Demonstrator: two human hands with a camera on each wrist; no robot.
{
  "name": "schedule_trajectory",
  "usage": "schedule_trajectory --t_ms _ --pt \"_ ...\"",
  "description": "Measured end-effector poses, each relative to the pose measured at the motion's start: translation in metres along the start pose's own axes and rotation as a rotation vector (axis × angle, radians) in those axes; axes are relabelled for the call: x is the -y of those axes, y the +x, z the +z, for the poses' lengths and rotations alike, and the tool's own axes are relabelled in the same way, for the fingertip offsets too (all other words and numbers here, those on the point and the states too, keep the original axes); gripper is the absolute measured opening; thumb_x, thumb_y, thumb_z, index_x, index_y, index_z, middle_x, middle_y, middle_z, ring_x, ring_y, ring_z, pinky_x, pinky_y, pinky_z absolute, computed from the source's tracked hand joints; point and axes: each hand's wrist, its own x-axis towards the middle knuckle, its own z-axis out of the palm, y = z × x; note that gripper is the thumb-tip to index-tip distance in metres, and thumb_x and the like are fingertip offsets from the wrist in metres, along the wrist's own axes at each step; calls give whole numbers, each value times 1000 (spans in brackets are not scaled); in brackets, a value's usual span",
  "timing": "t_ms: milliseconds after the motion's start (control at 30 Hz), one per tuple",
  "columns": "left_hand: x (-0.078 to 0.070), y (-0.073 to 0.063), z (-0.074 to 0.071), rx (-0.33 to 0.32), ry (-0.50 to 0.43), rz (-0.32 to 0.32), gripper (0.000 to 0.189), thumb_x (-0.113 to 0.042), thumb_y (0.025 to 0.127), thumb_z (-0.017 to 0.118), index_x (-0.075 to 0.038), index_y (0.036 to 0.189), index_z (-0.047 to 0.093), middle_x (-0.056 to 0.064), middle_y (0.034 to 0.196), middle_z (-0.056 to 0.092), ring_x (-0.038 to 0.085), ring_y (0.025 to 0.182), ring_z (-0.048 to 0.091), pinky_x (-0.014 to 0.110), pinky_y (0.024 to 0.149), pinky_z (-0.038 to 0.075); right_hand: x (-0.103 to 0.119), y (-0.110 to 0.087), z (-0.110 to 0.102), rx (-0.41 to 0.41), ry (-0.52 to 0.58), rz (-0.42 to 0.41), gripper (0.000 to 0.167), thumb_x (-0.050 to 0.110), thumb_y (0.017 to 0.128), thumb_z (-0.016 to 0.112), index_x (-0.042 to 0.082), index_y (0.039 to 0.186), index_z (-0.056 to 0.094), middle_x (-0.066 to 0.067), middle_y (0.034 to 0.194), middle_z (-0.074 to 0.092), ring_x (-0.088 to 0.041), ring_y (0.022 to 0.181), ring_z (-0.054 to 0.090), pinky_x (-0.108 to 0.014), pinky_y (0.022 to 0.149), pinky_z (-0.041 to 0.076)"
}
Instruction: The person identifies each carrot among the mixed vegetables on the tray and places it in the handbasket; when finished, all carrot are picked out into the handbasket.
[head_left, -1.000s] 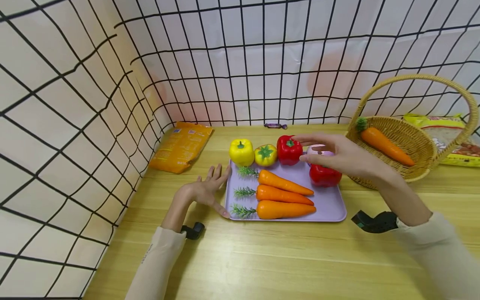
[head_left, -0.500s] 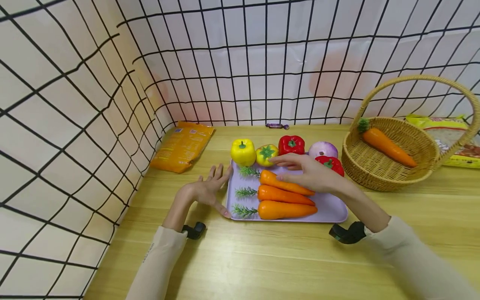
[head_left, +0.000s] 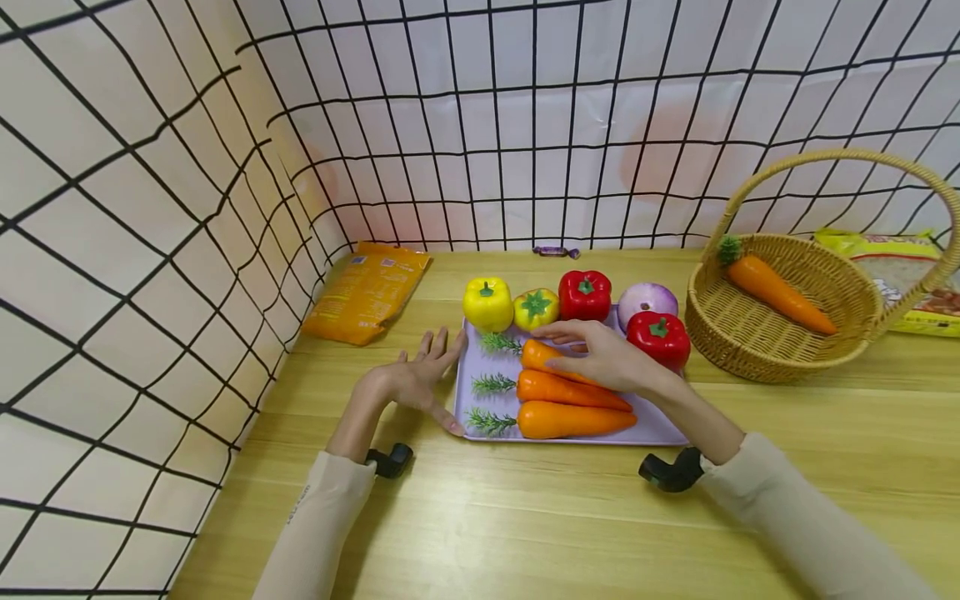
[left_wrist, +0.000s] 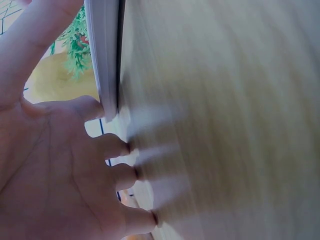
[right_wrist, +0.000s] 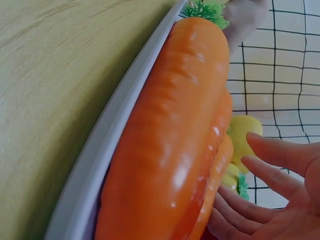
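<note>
My left hand [head_left: 416,382] spreads its fingers at the left edge of a lilac tray [head_left: 652,417], thumb near the front corner. In the left wrist view its fingertips rest on the table beside the rim. My right hand [head_left: 603,354] hovers over the back carrot [head_left: 538,357], the rearmost of three orange carrots with green tops. Thumb and fingers stand apart, gripping nothing; whether they touch the carrot is unclear. Below it lie the middle carrot [head_left: 566,389] and the front carrot [head_left: 573,419]. In the right wrist view the front carrot [right_wrist: 170,135] hides much of the others.
Along the tray's back are a yellow pepper [head_left: 487,305], a yellow-green tomato-like piece [head_left: 536,308], a red pepper [head_left: 585,295], a purple onion [head_left: 648,302] and another red pepper [head_left: 658,340]. A wicker basket [head_left: 780,367] holds a carrot. An orange packet [head_left: 367,292] lies left.
My right hand has left the red peppers, moving left and then toward me, and is now over the back carrot. The left hand stays at the tray's edge.
</note>
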Motion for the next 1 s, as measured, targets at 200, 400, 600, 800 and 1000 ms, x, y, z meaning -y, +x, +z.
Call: schedule_trajectory --t_ms 200,400,600,800,1000 --pt "0 -1 0 4 3 -4 145 -50 74 91 -20 165 -18 19 168 -29 39 157 -26 70 125 -9 -4 3 1 7 26 5 46 10 100 67 0 143 58 -21 145 61 -43 137 55 -62 117 42" --pt "1 0 0 2 -1 -3 145 -50 74 91 -21 165 -18 20 168 -30 40 157 -26 71 124 -9 -8 5 3 12 41 26 46 9 99 67 0 144 58 -22 144 61 -42 135 56 -60 117 42" --pt "1 0 0 2 -7 -6 145 -49 74 92 -21 165 -18 20 168 -29 40 157 -27 70 124 -9 -11 6 4 17 41 40 46 9 99 66 2 144 58 -22 143 62 -41 134 57 -59 117 43" --pt "0 0 1 1 -2 -8 145 -49 74 92 -21 165 -18 20 169 -28 40 157 -26 70 125 -9 -12 7 5 10 46 41 46 8 99 66 3 144 58 -22 143 62 -41 132 58 -59 116 44" --pt "1 1 0 -1 -4 -6 146 -49 73 92 -21 165 -18 20 169 -29 39 157 -26 70 125 -10 -14 7 8 7 61 54 44 9 100 65 7 144 60 -20 142 64 -41 129 59 -59 114 45"
